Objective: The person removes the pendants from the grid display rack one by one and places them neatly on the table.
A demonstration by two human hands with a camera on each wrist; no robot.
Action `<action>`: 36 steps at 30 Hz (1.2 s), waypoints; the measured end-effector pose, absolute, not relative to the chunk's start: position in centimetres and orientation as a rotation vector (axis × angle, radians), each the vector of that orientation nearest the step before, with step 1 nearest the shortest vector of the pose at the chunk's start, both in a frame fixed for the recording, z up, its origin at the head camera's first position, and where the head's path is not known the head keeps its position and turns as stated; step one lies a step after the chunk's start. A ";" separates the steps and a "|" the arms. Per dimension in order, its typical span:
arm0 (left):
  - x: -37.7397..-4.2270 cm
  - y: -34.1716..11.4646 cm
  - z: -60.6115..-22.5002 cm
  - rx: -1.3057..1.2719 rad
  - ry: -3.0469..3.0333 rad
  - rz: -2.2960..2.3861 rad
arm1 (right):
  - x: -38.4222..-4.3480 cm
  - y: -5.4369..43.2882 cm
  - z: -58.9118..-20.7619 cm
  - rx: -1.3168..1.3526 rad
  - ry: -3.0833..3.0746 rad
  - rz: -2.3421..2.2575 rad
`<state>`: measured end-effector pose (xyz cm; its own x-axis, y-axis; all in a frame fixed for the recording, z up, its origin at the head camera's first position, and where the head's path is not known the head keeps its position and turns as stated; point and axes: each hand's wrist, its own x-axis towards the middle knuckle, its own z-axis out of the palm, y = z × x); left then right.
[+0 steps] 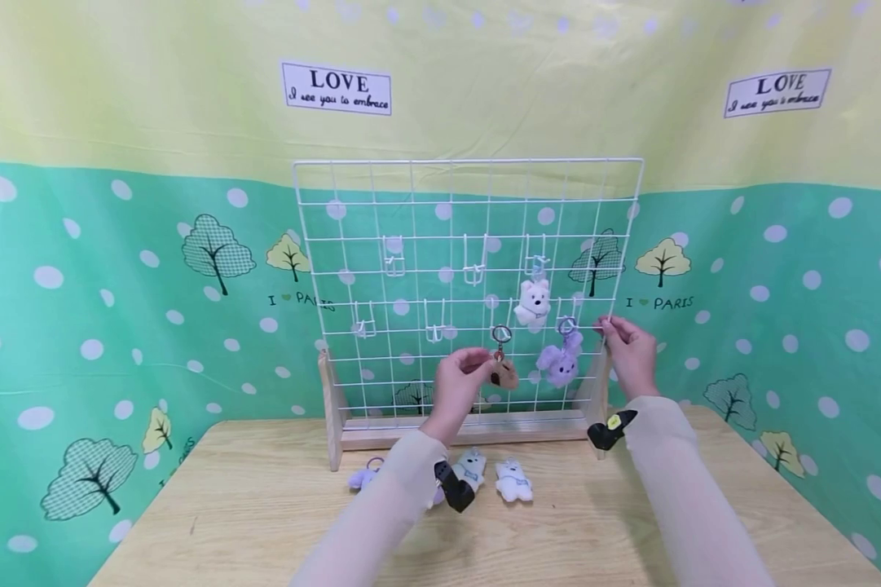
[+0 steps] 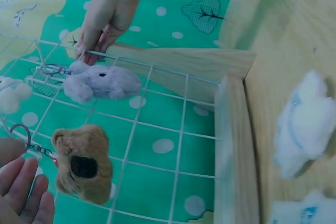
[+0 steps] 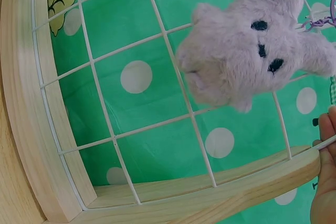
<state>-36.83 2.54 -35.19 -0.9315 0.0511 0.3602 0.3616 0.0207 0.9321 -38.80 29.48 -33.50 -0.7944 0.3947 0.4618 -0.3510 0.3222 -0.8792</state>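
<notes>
R side edge of the wire rack (image 1: pixel 469 161) is running up close beside the hanging purple plush (image 1: pixel 560 364); R grip (image 1: pixel 634 350) is pinching that edge wire, approx. just above the wooden stand (image 1: pixel 465 434). L grip (image 1: pixel 460 381) is reaching in at lower mid; fingers are meeting the brown plush (image 1: pixel 504 373) near its ring & chain, but can't tell if they're pinching or just touching. Brown plush is hanging in front of the grid, ring uppermost, L of the purple one w/ a gap between; whether its ring is sitting on a hook, can't tell. Open grid is showing below both, down to the stand.

Re holders: the purple plush's ring is hanging at a lower-row hook, far R; a white dog plush (image 1: pixel 533 303) is hanging from the upper R hook. Other hooks are standing out at upper L (image 1: pixel 394 265), upper mid (image 1: pixel 473 273) & lower L (image 1: pixel 364 328).

On the bench (image 1: pixel 557 546), a bow-tied plush (image 1: pixel 473 466) & a white plush (image 1: pixel 514 481) are lying in front of the stand; a 2nd purple plush (image 1: pixel 361 479) is lying partly hidden under the L sleeve (image 1: pixel 381 514), which is crossing in front. Patterned cloth (image 1: pixel 117 326) is hanging behind.
</notes>
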 end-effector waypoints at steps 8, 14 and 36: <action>-37.9 3.9 -34.0 -0.356 -2.038 -1.941 | -38.8 29.6 -33.5 -0.042 -1.994 1.539; -38.3 4.6 -33.4 -0.328 -1.998 -1.980 | -38.6 29.5 -33.3 -0.074 -2.016 1.543; -38.0 4.6 -33.3 -0.359 -1.978 -1.961 | -38.9 29.6 -33.4 -0.046 -1.998 1.555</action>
